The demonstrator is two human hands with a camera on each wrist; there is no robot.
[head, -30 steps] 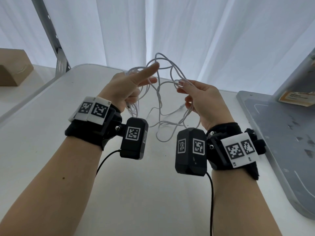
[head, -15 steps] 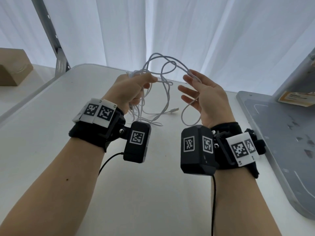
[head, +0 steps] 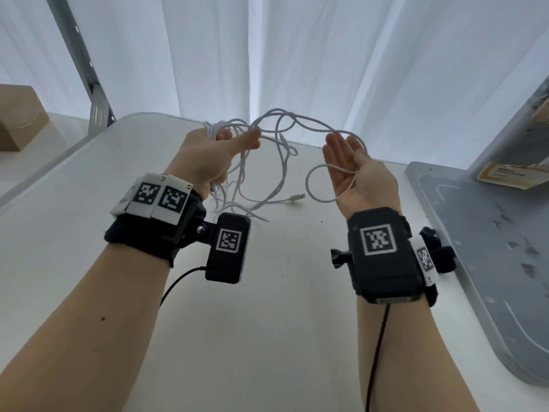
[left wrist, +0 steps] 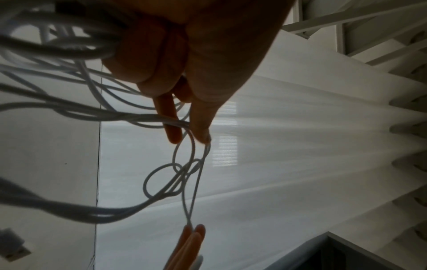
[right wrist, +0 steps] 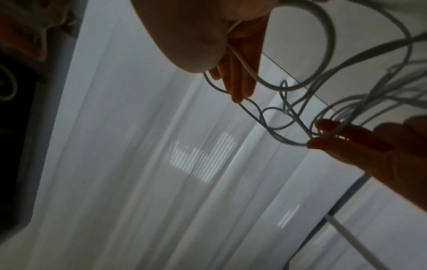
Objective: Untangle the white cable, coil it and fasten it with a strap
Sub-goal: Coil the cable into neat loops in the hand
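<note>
A tangled white cable (head: 215, 127) hangs between my two raised hands above the white table (head: 267, 322). My left hand (head: 219, 153) grips a bundle of its loops in curled fingers. In the left wrist view the thumb and forefinger pinch twisted strands (left wrist: 161, 118). My right hand (head: 350, 165) is turned palm up with straight fingers. One loop (right wrist: 331, 36) lies across the palm and passes beside the thumb. A loose knot of small loops (left wrist: 180, 175) sits midway between the hands. The cable's USB plug (head: 297, 197) rests on the table. No strap is in view.
A grey tray (head: 490, 248) lies on the right side of the table, and a yellow-labelled card (head: 511, 173) sits at its far end. A cardboard box (head: 17, 120) stands at far left, by a metal post (head: 80, 55). White curtains hang behind the table.
The hands have drawn apart, stretching the tangle wider. My right hand let go of its pinch and turned palm up with straight fingers. The left forefinger came down to pinch strands against the thumb.
</note>
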